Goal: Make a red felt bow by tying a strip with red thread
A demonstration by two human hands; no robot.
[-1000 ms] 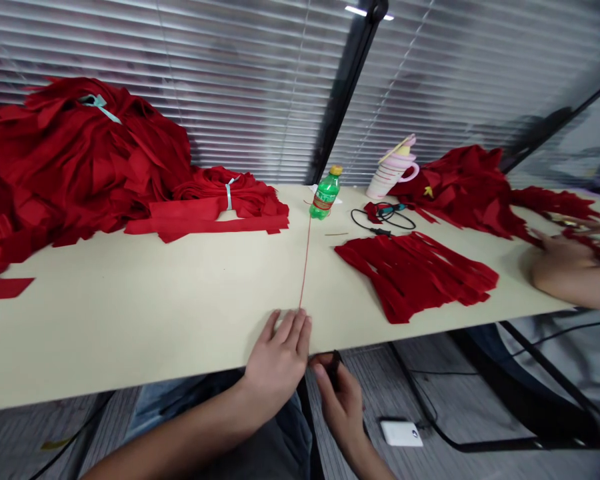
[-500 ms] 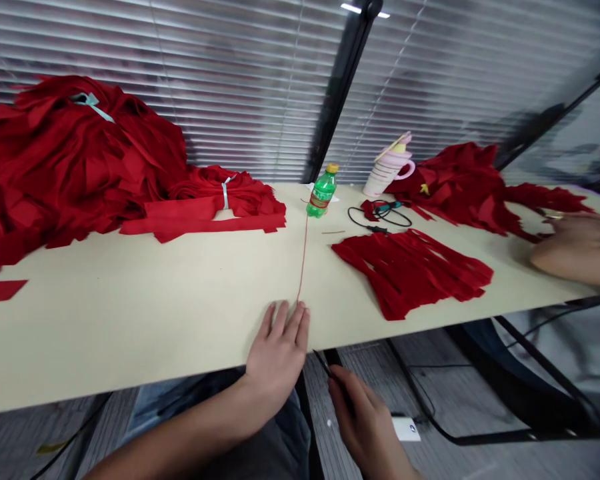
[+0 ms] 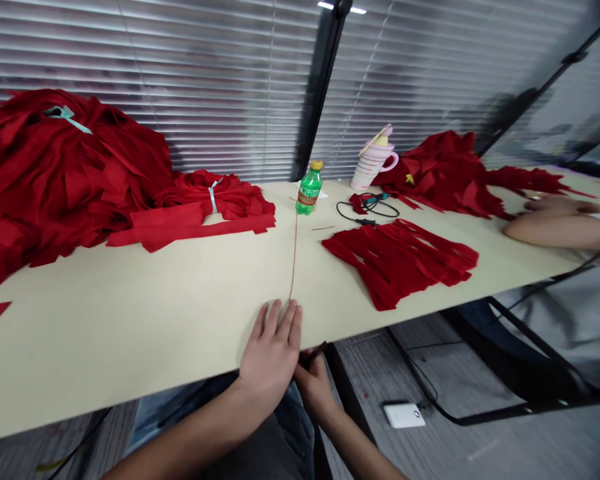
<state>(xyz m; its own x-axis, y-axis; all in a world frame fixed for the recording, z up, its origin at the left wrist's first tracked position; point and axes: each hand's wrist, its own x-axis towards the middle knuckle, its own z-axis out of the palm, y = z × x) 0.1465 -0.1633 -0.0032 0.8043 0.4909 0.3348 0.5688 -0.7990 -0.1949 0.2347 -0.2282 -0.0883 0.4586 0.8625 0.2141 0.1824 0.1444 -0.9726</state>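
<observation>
My left hand [image 3: 271, 347] lies flat on the table near its front edge, fingers stretched out, the fingertips resting over a red thread [image 3: 294, 257]. From those fingertips the thread runs back to a green plastic bottle [image 3: 309, 190] with a yellow cap and red windings around its middle. Just below the table edge, my right hand [image 3: 315, 387] is closed around a dark slim tool [image 3: 314, 355], whose kind I cannot make out. Part of the right hand is hidden behind my left hand.
Red fabric strips [image 3: 405, 260] lie spread on the right. Large red fabric bundles [image 3: 80, 173] and a smaller tied bundle [image 3: 215, 197] are on the left. A black cable [image 3: 367, 208] and a pink-white mug [image 3: 373, 167] stand behind. Another person's arm [image 3: 555, 227] rests at far right.
My right hand has moved left and up with the dark tool, close beside my left hand under the table edge. My left hand stays pressed on the thread. The view has shifted slightly.
</observation>
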